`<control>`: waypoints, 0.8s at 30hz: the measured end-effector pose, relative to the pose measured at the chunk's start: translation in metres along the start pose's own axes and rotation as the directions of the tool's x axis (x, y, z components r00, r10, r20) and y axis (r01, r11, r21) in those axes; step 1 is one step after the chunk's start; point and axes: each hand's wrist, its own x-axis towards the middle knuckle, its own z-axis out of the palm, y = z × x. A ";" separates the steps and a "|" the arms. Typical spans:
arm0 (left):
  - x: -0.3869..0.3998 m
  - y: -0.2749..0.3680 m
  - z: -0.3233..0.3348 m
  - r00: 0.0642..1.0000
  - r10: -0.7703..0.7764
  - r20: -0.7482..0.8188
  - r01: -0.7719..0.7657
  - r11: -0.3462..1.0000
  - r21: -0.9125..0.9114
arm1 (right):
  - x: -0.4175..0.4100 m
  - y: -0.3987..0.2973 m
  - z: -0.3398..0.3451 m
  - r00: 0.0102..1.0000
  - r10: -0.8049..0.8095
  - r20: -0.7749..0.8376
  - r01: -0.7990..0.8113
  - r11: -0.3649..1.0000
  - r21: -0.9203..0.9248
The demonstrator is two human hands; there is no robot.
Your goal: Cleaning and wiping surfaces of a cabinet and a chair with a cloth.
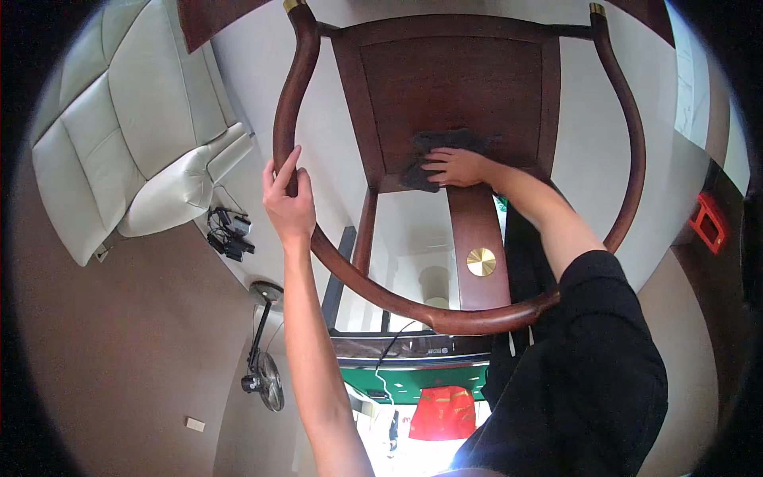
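Note:
A dark reddish-brown wooden armchair stands before me, with a framed panel seat (459,83) and a curved horseshoe arm rail (381,292). My left hand (289,206) grips the left side of that rail, thumb and fingers on either side of the wood. My right hand (456,168) lies over a dark grey cloth (447,139), pressing it on the seat near the backrest. The fingers are slightly spread, and part of the cloth is hidden under them. The flat wooden back splat (474,223) carries a round brass medallion (481,262). My right arm covers part of the rail.
A cream leather sofa (155,101) is at the left. Black adapters with cords (229,235) lie on the floor beside it, near a black standing fan (268,378). At the right, a red plastic item (709,223) rests on a dark surface. A red bag (444,411) shows at the bottom.

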 end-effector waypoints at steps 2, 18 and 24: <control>0.001 -0.002 0.002 1.000 -0.013 0.011 0.013 0.999 -0.031 | -0.022 0.026 -0.012 0.996 -0.080 0.048 0.078 0.996 0.031; -0.006 -0.019 -0.002 1.000 0.003 0.023 -0.002 0.999 -0.045 | -0.072 0.100 -0.043 -0.442 0.697 -0.564 -0.892 -0.271 0.363; 0.000 -0.013 -0.001 0.999 -0.035 0.034 0.036 0.998 -0.044 | -0.098 0.033 -0.007 -0.303 0.684 -0.664 -0.948 -0.149 0.280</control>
